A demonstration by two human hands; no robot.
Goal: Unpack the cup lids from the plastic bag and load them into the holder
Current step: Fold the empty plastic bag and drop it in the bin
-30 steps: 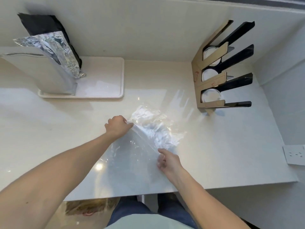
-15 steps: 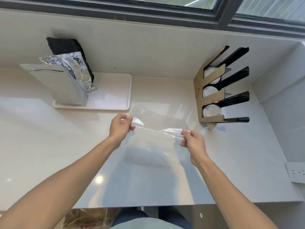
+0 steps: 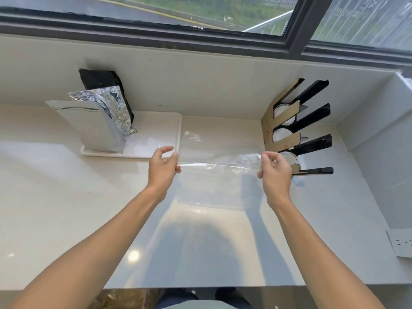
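Progress: the holder (image 3: 289, 123) against the right wall shows white cup lids (image 3: 281, 135) in its 3 slots, so the loading looks done; no lid shows inside the bag.
Left to do: by my guess, only dealing with the empty bag.
Plastic bag (image 3: 214, 175): clear, thin, creased, stretched flat in the air above the pale counter (image 3: 55, 208), between tray and holder.
Left hand (image 3: 162, 169): thumb and fingers pinching the bag's left edge.
Right hand (image 3: 274, 172): pinching the right edge, just in front of the holder's lowest slot.
Nearby: foil pouches (image 3: 98, 121) stand on a white tray (image 3: 156, 139).
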